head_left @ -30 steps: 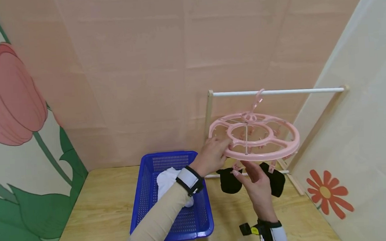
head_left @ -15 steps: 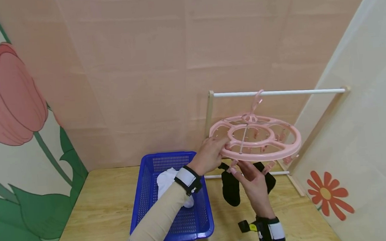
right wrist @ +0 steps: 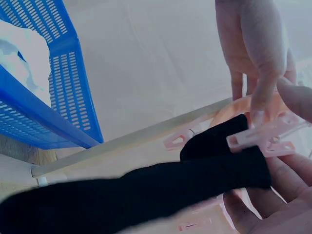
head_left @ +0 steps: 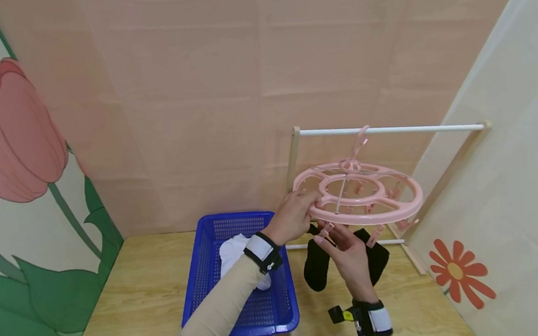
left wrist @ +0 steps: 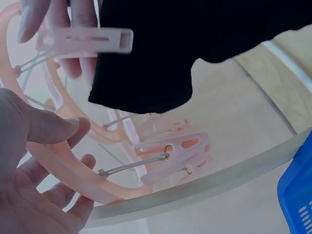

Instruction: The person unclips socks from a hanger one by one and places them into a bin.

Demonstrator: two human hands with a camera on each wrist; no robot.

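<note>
A round pink clip hanger (head_left: 394, 216) hangs by its hook from a white rail (head_left: 433, 128). My left hand (head_left: 295, 215) grips the near left of its ring, with the fingers curled round it in the left wrist view. A black sock (head_left: 316, 268) hangs at the front, its cuff held in a pink clip (left wrist: 92, 40). My right hand (head_left: 348, 255) is around that clip; the thumb stands apart from it and the loosely bent fingers (right wrist: 285, 178) lie behind the cuff. A second black sock (head_left: 378, 259) hangs to the right, partly hidden by my right hand.
A blue basket (head_left: 287, 316) with a white cloth item (head_left: 230, 250) stands left of the hanger on the wooden table (head_left: 133, 299). The rack's wooden post (head_left: 291, 159) rises behind my left hand. Other pink clips (head_left: 375, 236) dangle under the ring.
The hanger has sunk slightly and the front black sock now hangs longer, left of my right hand. My right hand has shifted slightly left; my left hand stays on the ring.
</note>
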